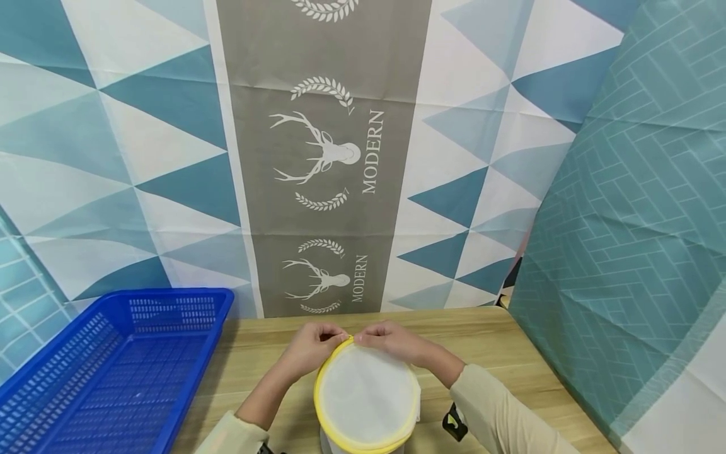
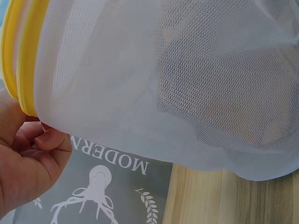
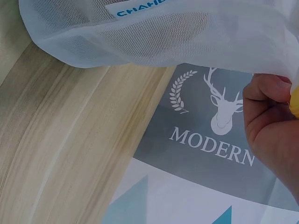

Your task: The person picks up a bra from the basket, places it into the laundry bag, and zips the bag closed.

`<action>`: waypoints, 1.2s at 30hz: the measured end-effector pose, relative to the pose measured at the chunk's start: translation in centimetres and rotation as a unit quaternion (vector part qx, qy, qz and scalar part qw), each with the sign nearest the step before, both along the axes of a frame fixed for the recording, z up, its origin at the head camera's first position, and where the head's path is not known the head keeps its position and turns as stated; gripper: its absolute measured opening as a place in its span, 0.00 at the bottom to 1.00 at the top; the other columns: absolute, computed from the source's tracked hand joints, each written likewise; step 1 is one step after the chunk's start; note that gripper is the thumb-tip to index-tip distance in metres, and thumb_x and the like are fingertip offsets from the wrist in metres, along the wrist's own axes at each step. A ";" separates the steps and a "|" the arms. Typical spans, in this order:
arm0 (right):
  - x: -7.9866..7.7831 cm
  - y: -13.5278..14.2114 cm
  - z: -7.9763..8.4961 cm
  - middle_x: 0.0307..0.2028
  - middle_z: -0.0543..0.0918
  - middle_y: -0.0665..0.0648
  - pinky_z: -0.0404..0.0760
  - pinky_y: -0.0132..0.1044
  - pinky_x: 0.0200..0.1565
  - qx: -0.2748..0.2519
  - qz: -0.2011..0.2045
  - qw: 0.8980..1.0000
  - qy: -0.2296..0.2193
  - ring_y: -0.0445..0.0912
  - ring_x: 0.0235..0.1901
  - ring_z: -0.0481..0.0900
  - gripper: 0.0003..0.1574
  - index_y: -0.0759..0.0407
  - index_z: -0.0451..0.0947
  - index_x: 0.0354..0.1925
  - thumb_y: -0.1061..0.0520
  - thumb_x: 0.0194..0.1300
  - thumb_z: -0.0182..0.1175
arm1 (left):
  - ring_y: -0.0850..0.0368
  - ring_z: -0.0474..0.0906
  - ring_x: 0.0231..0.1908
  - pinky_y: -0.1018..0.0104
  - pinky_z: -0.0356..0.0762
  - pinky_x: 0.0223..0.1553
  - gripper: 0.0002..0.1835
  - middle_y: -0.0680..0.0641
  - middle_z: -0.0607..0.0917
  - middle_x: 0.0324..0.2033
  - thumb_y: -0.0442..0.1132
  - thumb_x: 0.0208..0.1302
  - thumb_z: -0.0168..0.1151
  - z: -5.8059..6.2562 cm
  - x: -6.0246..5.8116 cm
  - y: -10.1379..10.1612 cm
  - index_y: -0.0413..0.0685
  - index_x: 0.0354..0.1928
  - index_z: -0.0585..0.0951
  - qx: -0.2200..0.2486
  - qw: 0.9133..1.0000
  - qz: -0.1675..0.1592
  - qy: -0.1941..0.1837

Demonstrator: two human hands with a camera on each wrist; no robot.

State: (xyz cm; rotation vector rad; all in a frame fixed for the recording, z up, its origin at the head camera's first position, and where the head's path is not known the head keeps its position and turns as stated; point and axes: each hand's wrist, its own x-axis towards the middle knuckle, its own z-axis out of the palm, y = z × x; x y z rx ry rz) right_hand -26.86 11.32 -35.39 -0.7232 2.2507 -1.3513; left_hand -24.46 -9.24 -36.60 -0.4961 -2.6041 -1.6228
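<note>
A white mesh laundry bag with a yellow zipper rim stands between both hands, its round end facing up in the head view. At the rim's far edge, the left hand pinches the yellow trim. Close beside it, the right hand grips the same edge, thumb over the top. The left wrist view shows the bag's white mesh side and the left fingers curled below two yellow bands. Blue lettering marks a label on the side in the right wrist view.
A large blue plastic basket stands on the left of the wooden table. Behind the table hangs a patterned cloth with deer heads and triangles. A teal cloth borders the right side.
</note>
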 end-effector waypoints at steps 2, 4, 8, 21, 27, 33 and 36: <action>0.0 -0.1 -0.1 0.33 0.84 0.53 0.78 0.30 0.25 0.004 0.000 1.000 0.010 0.37 0.22 0.78 0.20 0.61 0.80 0.46 0.48 0.70 0.51 | 0.63 0.75 0.25 0.70 0.74 0.28 0.08 0.48 0.85 0.28 0.39 0.63 0.60 0.1 0.0 0.0 0.42 0.33 0.85 0.000 1.000 0.001 0.000; 0.0 -0.2 -0.2 0.35 0.84 0.53 0.78 0.30 0.25 0.007 -0.003 1.000 0.020 0.36 0.22 0.78 0.19 0.60 0.81 0.46 0.49 0.70 0.51 | 0.63 0.75 0.25 0.70 0.74 0.28 0.08 0.48 0.85 0.28 0.39 0.63 0.60 0.1 0.1 0.1 0.42 0.33 0.85 -0.003 1.000 0.001 0.001; 0.0 -0.3 -0.2 0.35 0.85 0.54 0.77 0.30 0.25 0.011 -0.011 0.999 0.034 0.37 0.22 0.77 0.19 0.59 0.82 0.45 0.49 0.69 0.52 | 0.62 0.75 0.25 0.70 0.74 0.28 0.08 0.48 0.85 0.28 0.38 0.63 0.60 0.1 0.1 0.0 0.41 0.33 0.85 -0.003 1.000 0.001 0.001; 0.4 0.0 0.1 0.33 0.84 0.56 0.79 0.32 0.25 0.001 -0.015 0.999 0.035 0.39 0.22 0.78 0.18 0.60 0.83 0.43 0.49 0.68 0.53 | 0.60 0.75 0.27 0.68 0.75 0.29 0.08 0.48 0.85 0.29 0.37 0.63 0.59 0.1 0.2 -0.1 0.42 0.34 0.85 -0.006 1.000 -0.001 -0.009; 0.3 -0.2 0.1 0.32 0.84 0.55 0.79 0.32 0.24 0.000 -0.016 0.999 0.031 0.38 0.21 0.78 0.18 0.60 0.83 0.42 0.49 0.68 0.53 | 0.60 0.75 0.26 0.68 0.74 0.28 0.08 0.48 0.85 0.28 0.37 0.63 0.59 0.1 0.2 -0.4 0.42 0.34 0.85 -0.007 1.000 -0.003 -0.009; 0.3 -0.2 0.0 0.32 0.84 0.55 0.79 0.32 0.25 0.002 -0.020 0.999 0.028 0.38 0.21 0.78 0.19 0.60 0.83 0.42 0.49 0.68 0.54 | 0.60 0.74 0.26 0.69 0.74 0.27 0.08 0.48 0.84 0.28 0.36 0.63 0.58 0.2 0.4 -0.5 0.41 0.34 0.85 -0.004 1.000 -0.009 -0.009; 0.3 -0.2 -0.1 0.32 0.84 0.55 0.80 0.33 0.25 0.003 -0.019 0.999 0.027 0.39 0.22 0.79 0.19 0.60 0.83 0.42 0.49 0.68 0.54 | 0.60 0.74 0.26 0.69 0.74 0.27 0.08 0.47 0.85 0.28 0.37 0.63 0.59 0.2 0.5 -0.6 0.40 0.34 0.85 -0.002 1.000 -0.012 -0.005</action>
